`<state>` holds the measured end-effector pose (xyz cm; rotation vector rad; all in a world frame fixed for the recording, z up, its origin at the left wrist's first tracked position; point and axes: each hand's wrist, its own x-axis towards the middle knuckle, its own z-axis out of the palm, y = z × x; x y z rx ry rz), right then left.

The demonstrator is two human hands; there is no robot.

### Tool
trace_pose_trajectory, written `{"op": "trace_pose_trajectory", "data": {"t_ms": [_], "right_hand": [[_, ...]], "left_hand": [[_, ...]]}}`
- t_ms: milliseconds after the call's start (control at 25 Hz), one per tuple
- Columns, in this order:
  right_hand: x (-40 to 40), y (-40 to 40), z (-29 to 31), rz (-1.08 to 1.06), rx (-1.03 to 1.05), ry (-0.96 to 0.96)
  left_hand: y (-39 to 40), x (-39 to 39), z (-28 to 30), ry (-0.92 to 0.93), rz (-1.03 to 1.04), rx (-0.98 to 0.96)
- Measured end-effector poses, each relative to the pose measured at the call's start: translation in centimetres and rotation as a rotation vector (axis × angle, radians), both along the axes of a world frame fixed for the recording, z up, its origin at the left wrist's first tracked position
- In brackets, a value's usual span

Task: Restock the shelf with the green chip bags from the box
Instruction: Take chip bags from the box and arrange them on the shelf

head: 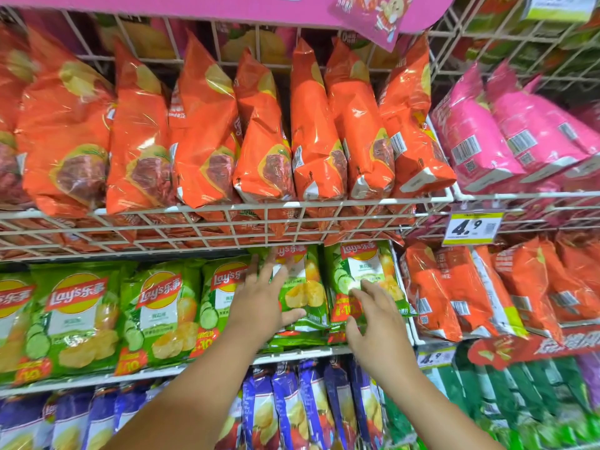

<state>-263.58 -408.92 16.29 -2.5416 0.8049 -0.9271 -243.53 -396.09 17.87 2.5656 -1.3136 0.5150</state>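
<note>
Both hands, left [259, 303] and right [373, 323], press spread, empty fingers against upright green chip bags [302, 287] just ahead.

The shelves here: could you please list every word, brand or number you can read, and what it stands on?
"Lay's": red banner on the green bags, followed by Chinese characters.
"4.9": yellow price tag on the wire shelf.
"+10": red corner patch on a green bag by the right hand.
Barcodes and small print on the orange bags and pink bags, and the lower price tag: too small or blurred.

White wire shelving [266, 219] (pink header [227, 8])
</note>
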Motion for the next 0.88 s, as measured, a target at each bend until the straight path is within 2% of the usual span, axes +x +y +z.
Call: {"op": "trace_pose_trajectory", "data": {"t_ms": [200,320,480,640,880], "right_hand": [[-0.7,-2.2,-1.0,-0.068,-0.102,0.073],[-0.5,-3.0,-1.5,-0.078,-0.178,0.081],[0.1,-3.1,-1.7,-0.103,-0.201,0.096],[-0.4,-3.3,-2.0,-0.111,-0.260,0.077],[-0.8,-2.7,-2.9,-0.083,-0.275,0.126]], "left_hand": [[-1.1,0.4,-0.3,-0.006,-0.080,-0.044],[-1.3,0.5,-0.1,-0.015,-0.032,-0.033],[-1.2,-0.1,0.4,-0.169,0.082,0.016],[-0.5,-1.5,0.7,-0.121,0.133,-0.044],[0.2,-2.8,-0.9,-0.009,0.022,-0.088]]}}
